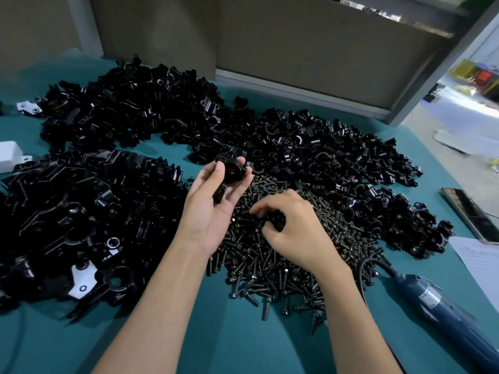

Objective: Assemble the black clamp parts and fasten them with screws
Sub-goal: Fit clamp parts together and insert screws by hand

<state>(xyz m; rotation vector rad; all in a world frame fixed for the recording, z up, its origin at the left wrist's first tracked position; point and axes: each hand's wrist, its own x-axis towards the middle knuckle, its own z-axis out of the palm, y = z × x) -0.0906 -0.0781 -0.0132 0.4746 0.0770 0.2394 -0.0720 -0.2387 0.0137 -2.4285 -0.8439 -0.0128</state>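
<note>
— While the left hand (pixel 213 209) is held palm up at the far left edge of the screw pile (pixel 270 268), what does it have in it?

— It holds a black clamp ring (pixel 232 170). The thumb is on one side and the fingertips are on the other side, so they are clamped on the ring, which is lifted above the far edge of the pile. One more small black part (pixel 220 195) lies on the palm, below the ring.

— And the right hand (pixel 294 228)?

— It is down on the middle of the screw pile, with the back of the hand up. The fingers are curled, and the thumb and fingertips are pinched around a few screws (pixel 276 220) on top of the pile.

— Where are the other clamp pieces?

— A wide heap of small clamp parts (pixel 324 155) lies behind the screw pile and goes around its right side, touching it. To the left of the pile is a heap of bigger black brackets (pixel 67 211).

— What else is near?

— A blue electric screwdriver (pixel 432 298) lies on the blue-green table (pixel 243 346) just right of the pile, and its black cord curves at the pile's right edge. Farther right are a phone (pixel 469 214) and a sheet of paper (pixel 480 263). Far to the left of the pile, a white box (pixel 9 155) sits beside the brackets.
</note>
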